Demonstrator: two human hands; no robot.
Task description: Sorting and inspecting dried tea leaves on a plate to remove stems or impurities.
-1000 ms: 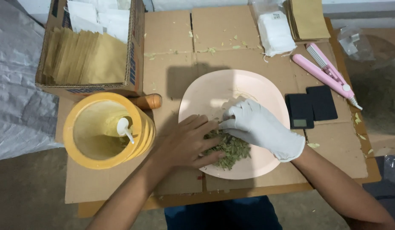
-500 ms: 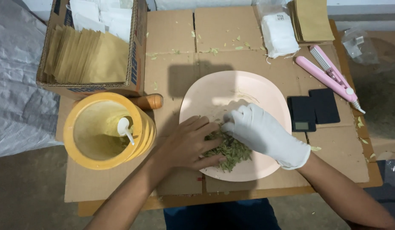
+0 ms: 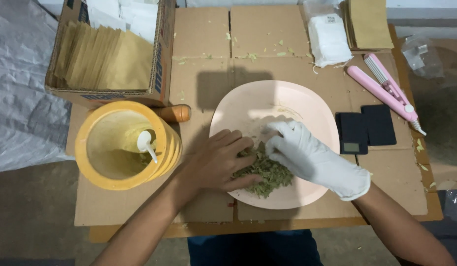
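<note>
Both hands have barely shifted since the earlier frames, staying pressed together over the dried green leaves at the near side of the pink plate. Bare left hand cups the pile; gloved right hand pinches some leaves. Crumbs could spill over the plate's near rim onto the cardboard if the pile is pushed outward.

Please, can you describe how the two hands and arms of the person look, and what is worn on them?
The left hand is bare, with no glove, ring or watch visible. The right hand wears a white, thin disposable glove that ends in a loose cuff at the wrist. Both forearms are bare, and no sleeves are in view.
</note>
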